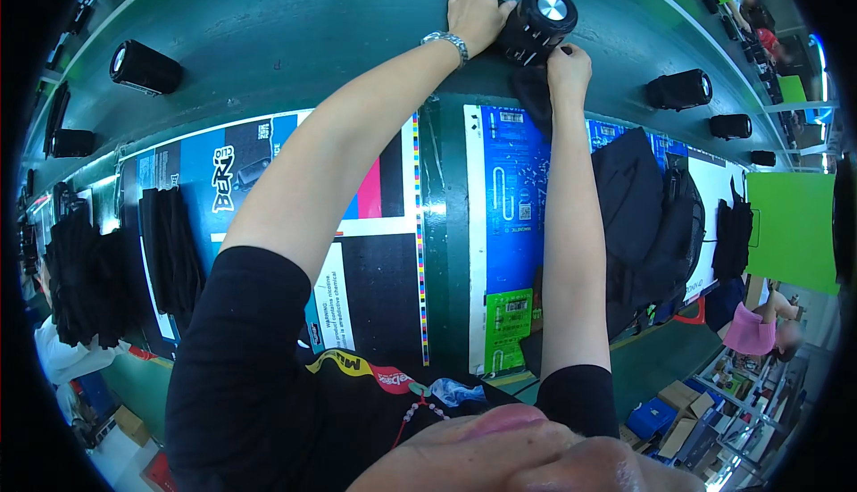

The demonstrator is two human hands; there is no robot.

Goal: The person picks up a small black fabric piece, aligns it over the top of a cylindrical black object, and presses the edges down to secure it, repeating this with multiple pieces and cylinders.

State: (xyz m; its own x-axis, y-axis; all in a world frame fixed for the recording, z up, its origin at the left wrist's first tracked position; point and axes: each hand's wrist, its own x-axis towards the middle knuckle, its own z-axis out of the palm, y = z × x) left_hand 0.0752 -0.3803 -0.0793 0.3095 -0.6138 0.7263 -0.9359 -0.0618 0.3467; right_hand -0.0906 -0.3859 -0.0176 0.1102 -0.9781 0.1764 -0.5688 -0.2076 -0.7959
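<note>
A black cylindrical speaker (536,26) with a shiny silver disc on its end stands tilted on the green belt, in front of both my arms. My left hand (478,17) is on its left side, fingers stretched away from me and the thumb side against the black body. At the speaker's near right edge, my right hand (569,68) has its fingers curled closed; a small dark bit shows at the fingertips, too small to name. Black cloth (532,95) lies just below the speaker, partly behind my right hand.
More black speakers lie along the belt, one at left (146,67) and one at right (680,90). Nearer me, printed sheets (513,188) cover a ledge, with black cloth pouches (629,193) piled at right and black cloth strips (170,242) at left. Other people sit farther off at right.
</note>
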